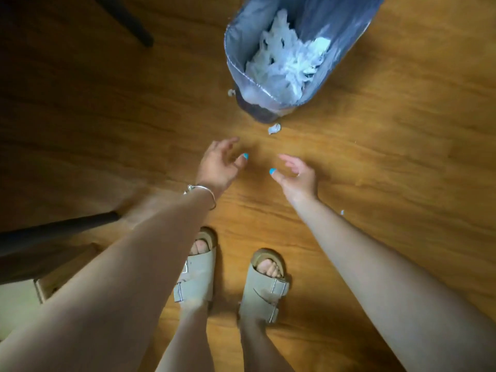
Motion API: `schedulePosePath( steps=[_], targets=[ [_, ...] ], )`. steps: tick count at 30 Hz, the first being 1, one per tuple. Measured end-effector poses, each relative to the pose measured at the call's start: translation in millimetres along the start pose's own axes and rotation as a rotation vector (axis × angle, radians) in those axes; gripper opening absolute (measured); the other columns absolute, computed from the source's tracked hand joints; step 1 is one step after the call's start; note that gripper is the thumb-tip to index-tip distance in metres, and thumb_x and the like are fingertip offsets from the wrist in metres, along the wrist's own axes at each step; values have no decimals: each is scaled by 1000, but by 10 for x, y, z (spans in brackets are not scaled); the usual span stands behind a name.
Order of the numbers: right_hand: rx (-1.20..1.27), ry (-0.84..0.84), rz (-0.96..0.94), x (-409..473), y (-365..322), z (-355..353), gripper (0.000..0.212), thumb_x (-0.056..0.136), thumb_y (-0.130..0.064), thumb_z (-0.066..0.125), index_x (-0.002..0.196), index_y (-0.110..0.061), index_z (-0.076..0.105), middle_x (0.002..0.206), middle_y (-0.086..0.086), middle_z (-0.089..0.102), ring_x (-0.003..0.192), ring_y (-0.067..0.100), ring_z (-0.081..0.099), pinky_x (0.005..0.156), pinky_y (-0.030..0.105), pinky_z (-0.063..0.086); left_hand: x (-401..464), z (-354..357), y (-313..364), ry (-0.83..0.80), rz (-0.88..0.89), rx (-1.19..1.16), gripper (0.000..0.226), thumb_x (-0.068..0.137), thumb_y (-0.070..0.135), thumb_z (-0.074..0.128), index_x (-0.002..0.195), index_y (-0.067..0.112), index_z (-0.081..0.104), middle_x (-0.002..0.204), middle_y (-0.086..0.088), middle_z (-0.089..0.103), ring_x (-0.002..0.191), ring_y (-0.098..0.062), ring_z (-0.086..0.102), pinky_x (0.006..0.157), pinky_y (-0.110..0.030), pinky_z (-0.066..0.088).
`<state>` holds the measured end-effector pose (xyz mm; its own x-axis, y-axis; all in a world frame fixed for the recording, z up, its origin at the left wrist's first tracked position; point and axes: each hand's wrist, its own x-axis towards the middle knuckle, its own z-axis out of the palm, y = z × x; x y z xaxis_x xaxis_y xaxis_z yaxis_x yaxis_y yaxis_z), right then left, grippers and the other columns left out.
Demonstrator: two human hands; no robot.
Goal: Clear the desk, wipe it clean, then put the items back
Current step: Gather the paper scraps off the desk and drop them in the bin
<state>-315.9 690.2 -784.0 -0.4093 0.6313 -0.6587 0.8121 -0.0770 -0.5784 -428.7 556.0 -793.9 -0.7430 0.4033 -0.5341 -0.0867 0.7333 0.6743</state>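
Note:
I look straight down at a wooden floor. A waste bin (236, 63) lined with a bluish plastic bag stands ahead, holding crumpled white tissues (290, 63). My left hand (218, 166), with a silver bangle at the wrist, hovers over the floor just short of the bin, fingers loosely spread and holding nothing. My right hand (298, 174) hovers beside it, fingers relaxed and empty. A small crumpled paper ball (274, 128) lies on the floor at the bin's foot, just beyond both hands. The desk top is not in view.
Another paper scrap (231, 92) lies left of the bin, and a tiny white bit (342, 212) at the right. Dark furniture legs (128, 22) (59, 229) stand at the left. A cardboard box corner (45, 285) is lower left. My sandalled feet (264, 283) stand below.

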Motion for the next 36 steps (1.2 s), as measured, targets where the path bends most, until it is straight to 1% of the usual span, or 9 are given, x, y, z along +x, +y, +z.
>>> schedulePosePath(
  steps=[6, 10, 14, 17, 21, 26, 28, 32, 36],
  targets=[
    [-207, 44, -203, 841, 154, 202, 39, 67, -33, 78, 105, -33, 72, 95, -5, 57, 99, 23, 61, 93, 37, 46, 612, 574, -50, -36, 188, -23, 51, 80, 23, 77, 129, 19, 61, 119, -5, 57, 116, -21, 52, 103, -24, 36],
    [-215, 165, -263, 1216, 38, 295, 36, 70, -14, 80, 105, -14, 73, 103, 10, 63, 101, 28, 61, 90, 28, 42, 920, 741, -167, 3, 246, 192, 51, 77, 37, 77, 125, 31, 61, 128, 1, 51, 122, -22, 42, 100, -23, 24],
    [-240, 267, -221, 1341, 44, 417, 15, 75, -16, 76, 87, -23, 75, 102, 3, 59, 93, 20, 59, 75, 31, 42, 1061, 702, -391, 22, 392, 388, 62, 74, 48, 76, 131, 37, 55, 138, 1, 40, 137, -22, 25, 109, -33, 16],
    [-107, 144, -174, 1220, 191, 433, 10, 75, -4, 75, 81, -12, 75, 84, 1, 60, 74, 15, 59, 72, 25, 44, 980, 598, -576, -102, 436, 420, 72, 74, 53, 72, 140, 38, 46, 154, 1, 30, 147, -23, 13, 116, -40, 16],
    [1, -53, -20, 631, 298, 146, 15, 77, 1, 76, 78, -11, 69, 67, -7, 58, 59, 1, 53, 65, 18, 43, 438, 328, -529, -227, 156, 281, 92, 65, 71, 51, 148, 34, 33, 158, -1, 26, 148, -24, 14, 117, -41, 16],
    [-127, -142, -13, -225, -193, -433, 28, 75, -9, 79, 71, -30, 61, 70, -9, 60, 65, 8, 57, 71, 31, 50, -505, -219, -87, -154, -150, 218, 80, 85, 54, 62, 152, 31, 24, 161, 0, 17, 148, -24, 12, 117, -40, 11],
    [-192, -204, -58, -506, -618, -658, 22, 76, -13, 80, 74, -27, 62, 70, -11, 59, 64, 5, 55, 70, 26, 49, -799, -469, 209, -123, -202, 160, 77, 88, 48, 61, 152, 27, 23, 161, -2, 19, 148, -24, 12, 117, -38, 12],
    [-63, -113, -164, -817, -1669, -1004, 16, 77, -9, 78, 82, -15, 65, 70, -8, 57, 61, 0, 52, 59, 8, 43, -1157, -999, 783, -49, -250, -116, 75, 86, 39, 68, 149, 17, 33, 154, -8, 35, 143, -19, 28, 117, -29, 20],
    [75, -18, -146, -777, -2447, -1125, 21, 79, -7, 75, 97, -11, 65, 85, -2, 60, 76, 12, 57, 65, 17, 46, -1280, -1387, 1191, -46, -252, -162, 72, 88, 35, 68, 149, 17, 34, 153, -5, 36, 141, -16, 32, 112, -23, 22]
  ],
)
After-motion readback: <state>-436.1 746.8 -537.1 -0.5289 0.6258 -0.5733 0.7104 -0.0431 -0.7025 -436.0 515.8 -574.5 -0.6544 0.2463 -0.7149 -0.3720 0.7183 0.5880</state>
